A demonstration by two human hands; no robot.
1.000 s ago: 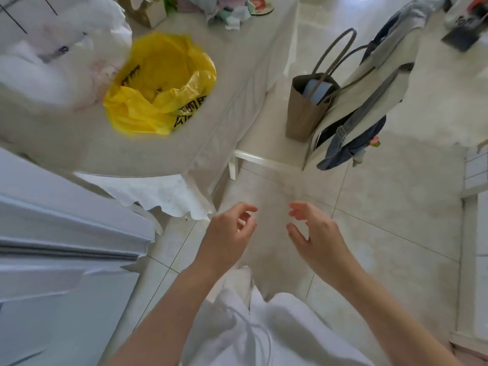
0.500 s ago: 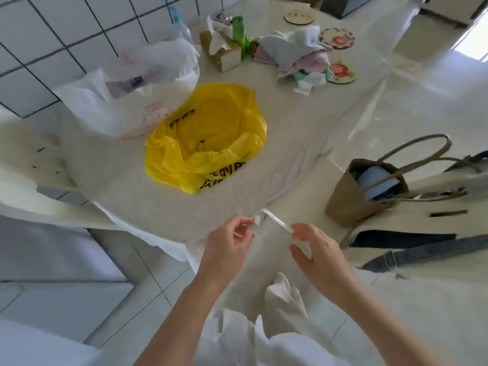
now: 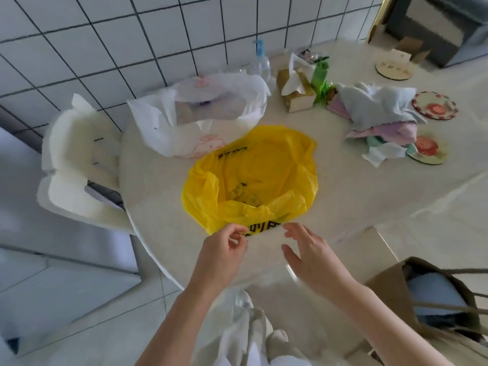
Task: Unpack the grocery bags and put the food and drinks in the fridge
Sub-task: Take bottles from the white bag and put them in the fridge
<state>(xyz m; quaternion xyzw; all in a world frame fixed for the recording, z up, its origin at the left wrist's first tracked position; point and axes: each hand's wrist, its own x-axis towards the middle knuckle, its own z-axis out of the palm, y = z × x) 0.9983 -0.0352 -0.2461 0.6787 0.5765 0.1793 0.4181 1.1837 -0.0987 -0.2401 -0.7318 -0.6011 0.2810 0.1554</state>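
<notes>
On table [image 3: 158, 186], yellow bag [image 3: 250, 178], black print unreadable

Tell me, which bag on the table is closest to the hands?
The yellow bag. Its near edge lies right by both hands, left hand and right hand. The white bag sits farther back, toward the tiled wall.

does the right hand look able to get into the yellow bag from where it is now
Probably yes. The right hand hovers open just short of the yellow bag, whose mouth gapes upward on the table. Nothing lies between them; the left hand sits at the bag's near edge, off to the side.
</notes>
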